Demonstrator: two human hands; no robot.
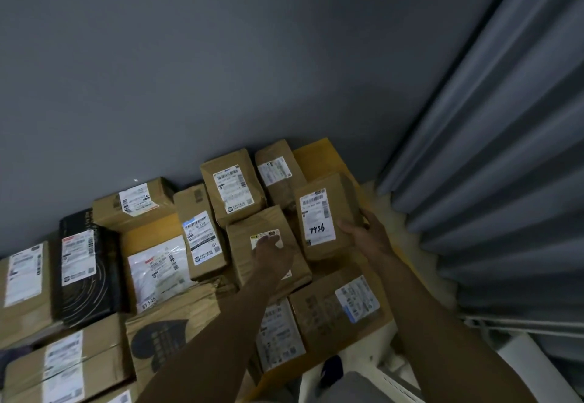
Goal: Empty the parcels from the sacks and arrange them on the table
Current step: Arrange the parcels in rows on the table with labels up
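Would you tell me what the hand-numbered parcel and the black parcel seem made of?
The hand-numbered parcel looks like matte brown cardboard: flat faces, crisp edges. The black parcel seems smooth printed card or film, with pale line patterns.

2 forearms are shown bare from the near edge to the wrists. The left hand (272,253) and the right hand (369,234) are likewise uncovered.

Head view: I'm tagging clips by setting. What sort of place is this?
Probably a parcel sorting or pickup room: many labelled cardboard parcels packed together, the right hand gripping parcel 7936, a bare grey wall, a grey curtain.
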